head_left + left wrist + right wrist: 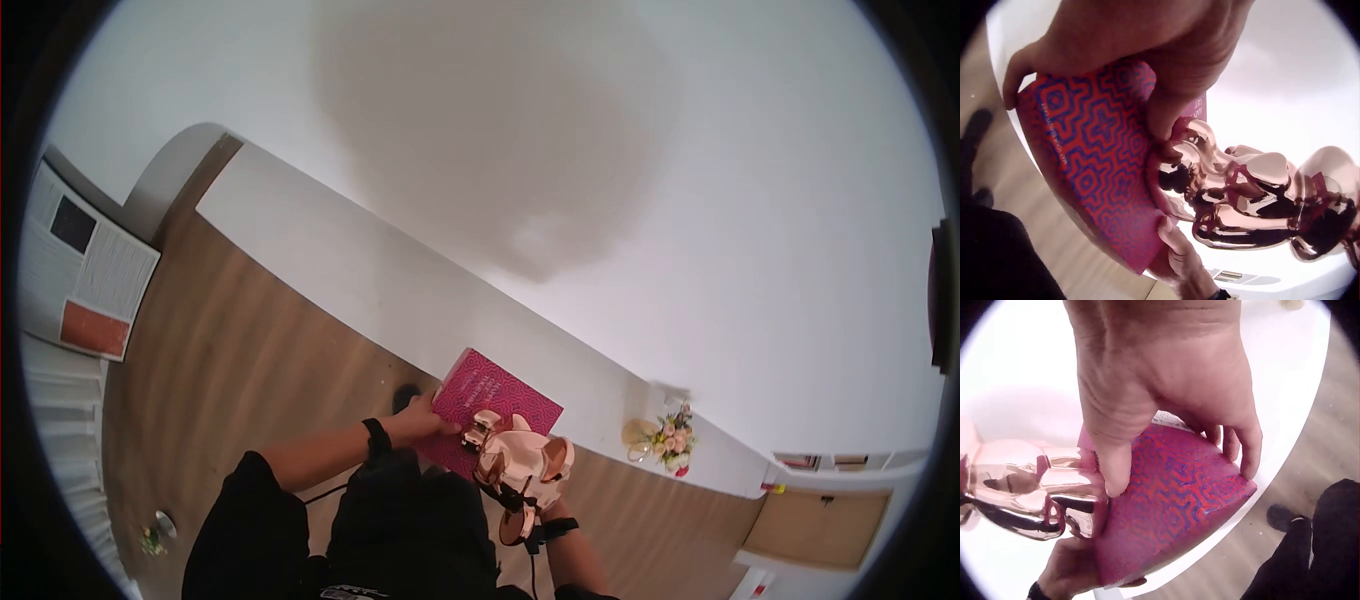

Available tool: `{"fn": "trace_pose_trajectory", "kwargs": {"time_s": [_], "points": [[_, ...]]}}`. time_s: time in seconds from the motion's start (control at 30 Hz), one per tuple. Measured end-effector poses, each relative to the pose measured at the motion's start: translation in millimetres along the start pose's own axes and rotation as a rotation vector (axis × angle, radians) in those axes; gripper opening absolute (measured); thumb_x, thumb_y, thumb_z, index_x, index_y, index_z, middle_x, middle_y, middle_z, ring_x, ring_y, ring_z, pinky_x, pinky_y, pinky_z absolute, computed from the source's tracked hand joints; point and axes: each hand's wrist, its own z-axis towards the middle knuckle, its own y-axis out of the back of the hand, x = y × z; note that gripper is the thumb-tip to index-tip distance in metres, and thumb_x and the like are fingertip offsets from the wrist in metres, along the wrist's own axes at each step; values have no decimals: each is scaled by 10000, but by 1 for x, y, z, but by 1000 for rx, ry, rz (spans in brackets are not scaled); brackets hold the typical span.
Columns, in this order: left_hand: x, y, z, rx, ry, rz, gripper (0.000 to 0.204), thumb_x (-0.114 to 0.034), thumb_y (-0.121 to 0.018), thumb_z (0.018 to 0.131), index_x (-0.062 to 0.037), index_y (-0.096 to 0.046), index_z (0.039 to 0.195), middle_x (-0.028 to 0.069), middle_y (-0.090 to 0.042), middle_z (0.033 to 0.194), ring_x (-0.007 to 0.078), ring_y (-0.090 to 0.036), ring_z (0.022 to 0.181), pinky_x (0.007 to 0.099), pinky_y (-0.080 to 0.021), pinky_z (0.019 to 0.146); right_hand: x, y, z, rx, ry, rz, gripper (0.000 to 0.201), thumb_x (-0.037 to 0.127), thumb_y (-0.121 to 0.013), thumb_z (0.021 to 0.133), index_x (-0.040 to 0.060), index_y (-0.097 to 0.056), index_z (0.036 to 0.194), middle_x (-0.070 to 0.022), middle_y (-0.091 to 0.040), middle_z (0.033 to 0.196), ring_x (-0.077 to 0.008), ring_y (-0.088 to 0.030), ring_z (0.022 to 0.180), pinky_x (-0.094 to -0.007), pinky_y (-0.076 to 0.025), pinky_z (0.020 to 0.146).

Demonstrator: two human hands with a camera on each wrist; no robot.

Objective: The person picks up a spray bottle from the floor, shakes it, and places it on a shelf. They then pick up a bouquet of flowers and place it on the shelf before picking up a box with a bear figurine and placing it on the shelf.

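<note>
A pink-magenta box (505,395) with a maze-like blue-and-red pattern is held between both hands over the front of the long white counter. My left hand (425,418) grips one side of it, thumb along the edge; in the left wrist view this hand (1147,44) arches over the patterned side. On the opposite side my right hand (1166,375) grips the box, thumb on the near edge and fingers round the far one. A shiny rose-gold bear-like figurine (525,460) has its feet at the box's face, between the hands. In the head view it hides most of the right hand.
The white counter (330,250) runs along the white wall. A vase of flowers (672,440) stands on it to the right. A printed board (85,265) is at the left, above the wooden floor (270,340). A wooden door (820,527) shows at lower right.
</note>
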Motion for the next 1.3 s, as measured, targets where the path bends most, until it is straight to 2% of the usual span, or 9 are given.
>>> {"fn": "trace_pose_trajectory", "kwargs": {"time_s": [0.1,0.27,0.4,0.43,0.53,0.63,0.67,0.87,1.3], "points": [[-10,23,35,-29,-15,162,1009,-385,-833,629,15,-337,1411,297,-370,1388,407,-341,1332,452,-334,1096,15,0,21,-12,-42,75,744,111,-718,778,63,-366,1432,-113,-496,1338,-236,-512,1174,-381,-462,926],[-35,42,65,-127,71,288,1081,-443,-821,614,8,-290,1441,310,-349,1399,433,-359,1312,444,-335,1094,20,4,65,-9,-85,237,738,129,-701,795,72,-348,1441,-120,-466,1360,-251,-486,1199,-405,-435,948],[-9,32,107,-142,99,293,1126,-458,-822,603,7,-254,1457,307,-359,1388,444,-386,1289,449,-358,1078,19,14,94,24,-87,382,733,144,-687,809,79,-334,1448,-126,-443,1378,-262,-465,1218,-424,-413,966],[17,60,84,-129,97,302,1130,-462,-821,601,4,-251,1459,304,-361,1388,447,-392,1284,452,-364,1073,4,-12,97,20,-72,406,731,147,-684,813,80,-331,1449,-127,-437,1383,-265,-460,1223,-429,-408,970],[25,36,112,-117,135,329,1141,-471,-821,606,2,-238,1465,297,-359,1390,450,-407,1274,451,-371,1068,1,6,106,39,-72,486,727,158,-673,823,85,-320,1455,-131,-420,1396,-274,-444,1238,-443,-392,983],[41,53,131,-93,158,329,1145,-475,-821,624,-2,-218,1475,292,-348,1399,440,-412,1280,434,-365,1074,-3,4,124,47,-91,519,724,169,-663,833,90,-309,1460,-135,-402,1409,-282,-428,1253,-457,-376,996],[88,38,128,-107,149,351,1141,-471,-821,624,-5,-221,1475,292,-349,1398,442,-409,1281,435,-366,1072,-28,10,120,67,-82,547,723,173,-659,837,92,-306,1462,-137,-396,1414,-285,-423,1258,-462,-371,1001],[93,17,145,-122,172,366,1124,-445,-819,619,-28,-226,1478,278,-351,1402,463,-382,1288,460,-358,1072,-24,11,125,94,-76,606,715,195,-639,858,102,-285,1472,-145,-361,1441,-302,-392,1288,-491,-339,1027],[111,40,157,-125,137,347,1114,-416,-822,602,-70,-233,1483,267,-321,1424,496,-352,1284,504,-348,1071,-34,-13,134,82,-48,702,701,242,-593,903,124,-238,1495,-163,-285,1499,-340,-324,1352,-553,-269,1084]]}}
